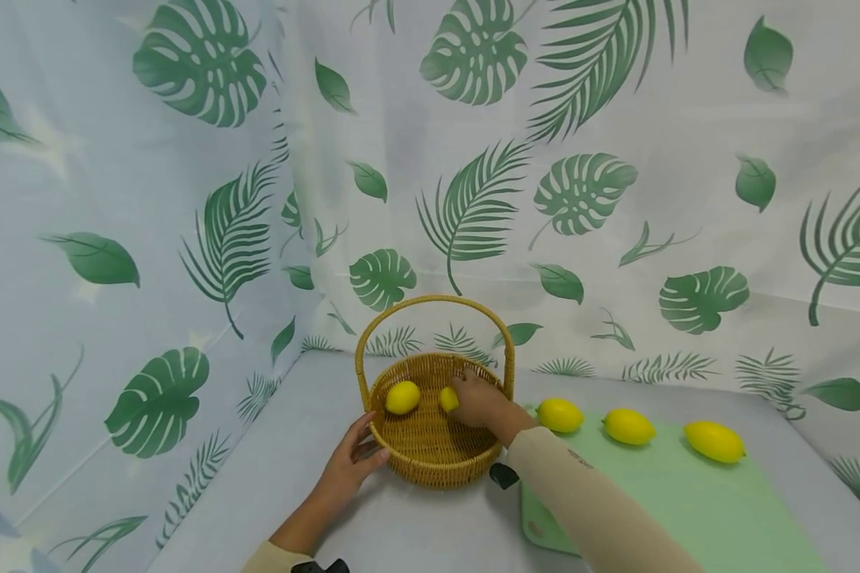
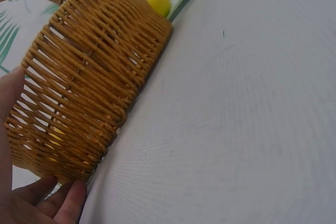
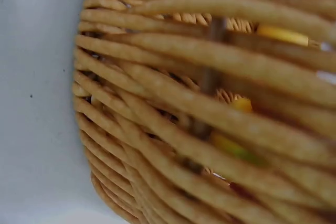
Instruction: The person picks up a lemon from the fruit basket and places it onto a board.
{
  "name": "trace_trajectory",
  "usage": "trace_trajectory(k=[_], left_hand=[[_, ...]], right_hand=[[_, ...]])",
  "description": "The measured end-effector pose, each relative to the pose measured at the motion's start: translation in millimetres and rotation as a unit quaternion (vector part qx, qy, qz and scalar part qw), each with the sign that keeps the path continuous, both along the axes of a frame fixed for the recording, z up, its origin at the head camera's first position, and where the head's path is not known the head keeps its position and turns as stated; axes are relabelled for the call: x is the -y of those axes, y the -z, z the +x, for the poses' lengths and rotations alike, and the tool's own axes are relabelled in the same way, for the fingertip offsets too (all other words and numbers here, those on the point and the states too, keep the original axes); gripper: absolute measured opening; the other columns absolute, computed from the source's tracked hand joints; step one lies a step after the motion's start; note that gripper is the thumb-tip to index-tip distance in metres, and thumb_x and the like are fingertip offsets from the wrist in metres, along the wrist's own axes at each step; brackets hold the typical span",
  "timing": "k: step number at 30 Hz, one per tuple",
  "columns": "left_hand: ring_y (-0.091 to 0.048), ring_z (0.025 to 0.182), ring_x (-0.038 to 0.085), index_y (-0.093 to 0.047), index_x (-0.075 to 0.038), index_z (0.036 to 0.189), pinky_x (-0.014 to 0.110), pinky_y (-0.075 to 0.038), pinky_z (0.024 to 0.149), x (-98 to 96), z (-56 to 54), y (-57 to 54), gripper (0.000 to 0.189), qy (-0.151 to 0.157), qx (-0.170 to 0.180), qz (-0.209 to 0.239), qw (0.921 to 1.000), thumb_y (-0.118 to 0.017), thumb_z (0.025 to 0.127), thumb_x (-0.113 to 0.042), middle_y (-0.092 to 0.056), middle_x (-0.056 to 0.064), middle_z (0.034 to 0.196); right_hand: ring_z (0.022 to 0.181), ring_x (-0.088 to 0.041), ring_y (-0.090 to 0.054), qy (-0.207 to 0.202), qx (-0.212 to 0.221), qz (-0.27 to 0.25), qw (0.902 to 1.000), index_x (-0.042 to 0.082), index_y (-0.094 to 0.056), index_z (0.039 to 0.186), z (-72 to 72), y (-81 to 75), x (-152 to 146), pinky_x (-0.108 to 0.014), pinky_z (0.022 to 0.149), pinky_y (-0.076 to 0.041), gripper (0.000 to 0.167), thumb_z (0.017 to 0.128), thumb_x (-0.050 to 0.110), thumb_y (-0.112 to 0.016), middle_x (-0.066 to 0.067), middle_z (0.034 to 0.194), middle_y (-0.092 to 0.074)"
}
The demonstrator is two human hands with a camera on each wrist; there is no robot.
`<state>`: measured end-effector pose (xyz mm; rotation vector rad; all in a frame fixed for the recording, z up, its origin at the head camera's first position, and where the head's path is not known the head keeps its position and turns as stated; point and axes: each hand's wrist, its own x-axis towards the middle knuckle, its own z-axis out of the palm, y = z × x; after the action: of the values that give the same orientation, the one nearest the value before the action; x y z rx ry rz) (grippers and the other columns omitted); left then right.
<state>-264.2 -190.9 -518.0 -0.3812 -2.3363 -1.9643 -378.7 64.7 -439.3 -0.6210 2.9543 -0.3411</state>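
A round wicker basket (image 1: pixel 440 476) with a tall hoop handle stands on the table. My left hand (image 1: pixel 345 461) touches the outside of its left side, thumb and fingers spread apart. In the left wrist view the left fingertips (image 2: pixel 73 203) lie right at the woven wall. My right hand (image 1: pixel 478 399) reaches over the basket's right rim and holds a yellow lemon (image 1: pixel 448 399) inside, partly hidden by the hand. Another lemon (image 1: pixel 403 397) lies in the basket's left part. Through the weave, the right wrist view shows bits of yellow.
Right of the basket lies a pale green cutting board (image 1: pixel 659 501), partly under the right forearm. Along its far edge sit three lemons: one near the basket (image 1: pixel 560 415), a middle lemon (image 1: pixel 629 427) and a right lemon (image 1: pixel 715 442). Leaf-printed curtains (image 1: pixel 473 199) stand behind and left.
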Motion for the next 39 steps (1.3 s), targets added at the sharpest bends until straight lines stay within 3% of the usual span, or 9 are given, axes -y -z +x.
trace_trajectory(k=[11,21,31,39], left_hand=[[-0.042,0.131,0.038,-0.029,-0.023,0.153,0.045,-0.046,0.097,-1.0,0.7,-3.4,0.073,-0.009,0.029,-0.001,0.9995,-0.069,0.092,-0.029,-0.029,0.021,0.153],[-0.041,0.131,0.04,-0.029,-0.022,0.153,0.045,-0.046,0.097,-2.2,0.9,-0.7,0.074,-0.014,0.033,0.003,0.9994,-0.07,0.092,-0.028,-0.029,0.023,0.152],[-0.042,0.128,0.045,-0.029,-0.01,0.153,0.05,-0.046,0.096,-6.5,17.0,-27.1,0.073,0.005,0.013,0.007,0.9999,-0.069,0.093,-0.019,-0.03,0.029,0.149],[-0.042,0.128,0.045,-0.03,-0.011,0.153,0.047,-0.047,0.095,-6.6,18.3,-27.8,0.072,0.003,0.012,0.01,0.9999,-0.07,0.092,-0.019,-0.03,0.028,0.15]], right_hand=[[0.119,-0.029,-0.049,-0.011,0.006,0.001,0.9999,0.014,-0.051,0.142,6.3,-0.6,-1.3,-0.047,0.102,-0.04,0.049,0.096,0.029,-0.062,-0.016,0.135,-0.046],[0.125,-0.032,-0.048,-0.029,-0.003,0.012,0.9995,0.013,-0.051,0.143,9.4,3.4,-4.6,-0.048,0.104,-0.039,0.047,0.098,0.023,-0.06,-0.017,0.138,-0.046],[0.117,-0.028,-0.052,-0.046,-0.022,0.021,0.9985,0.014,-0.053,0.14,14.0,-2.5,-5.9,-0.045,0.099,-0.044,0.043,0.098,0.022,-0.06,-0.014,0.133,-0.049],[0.115,-0.026,-0.053,-0.063,-0.041,0.025,0.9969,0.017,-0.054,0.138,22.8,-11.5,-6.6,-0.042,0.097,-0.045,0.042,0.096,0.013,-0.06,-0.011,0.13,-0.05]])
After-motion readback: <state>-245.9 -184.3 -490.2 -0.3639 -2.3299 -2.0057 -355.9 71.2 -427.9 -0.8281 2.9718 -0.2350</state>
